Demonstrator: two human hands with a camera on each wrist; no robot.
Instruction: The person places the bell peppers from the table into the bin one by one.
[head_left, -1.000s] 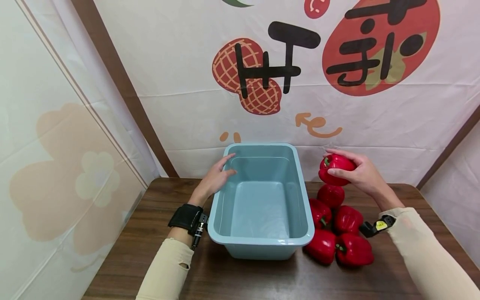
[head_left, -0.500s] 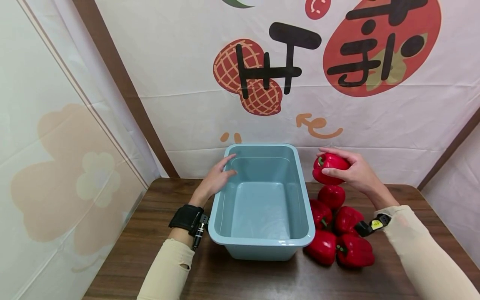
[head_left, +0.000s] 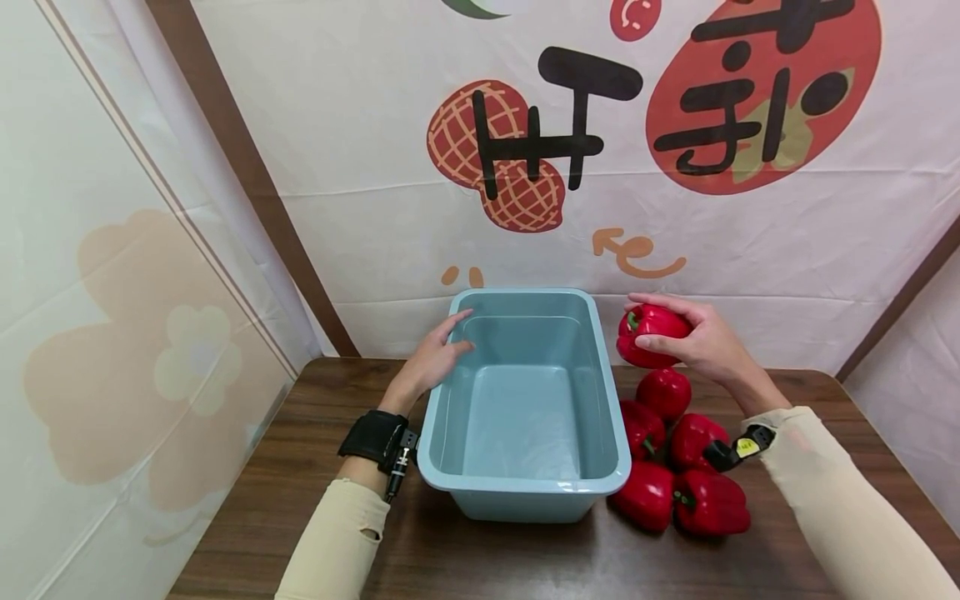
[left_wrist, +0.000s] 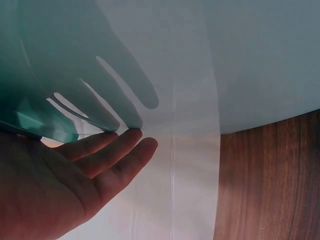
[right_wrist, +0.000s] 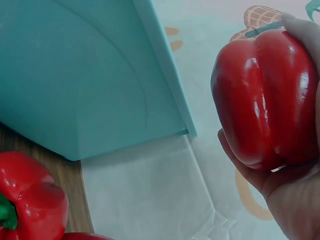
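A red bell pepper (head_left: 648, 325) with a green stem is held up by my right hand (head_left: 708, 343), thumb in front and fingers behind. It hangs above the table's back, right of the light blue tub (head_left: 522, 484). In the right wrist view this bell pepper (right_wrist: 265, 102) shows its glossy lobed side, beside the tub wall. My left hand (head_left: 429, 362) rests on the tub's left rim, thumb over the inside. The left wrist view has its extended fingers (left_wrist: 125, 167) touching the tub's outer wall. Several red bell peppers (head_left: 708, 502) lie right of the tub.
The tub stands on a dark wooden table (head_left: 315, 467) and holds nothing. A white printed cloth (head_left: 360, 242) hangs close behind the table, with another cloth panel (head_left: 112, 250) at the left. Each wrist wears a black strapped device (head_left: 375, 437).
My right hand has moved a little left with the bell pepper, nearer the tub's right rim. The left hand, the tub and the peppers on the table stay where they were.
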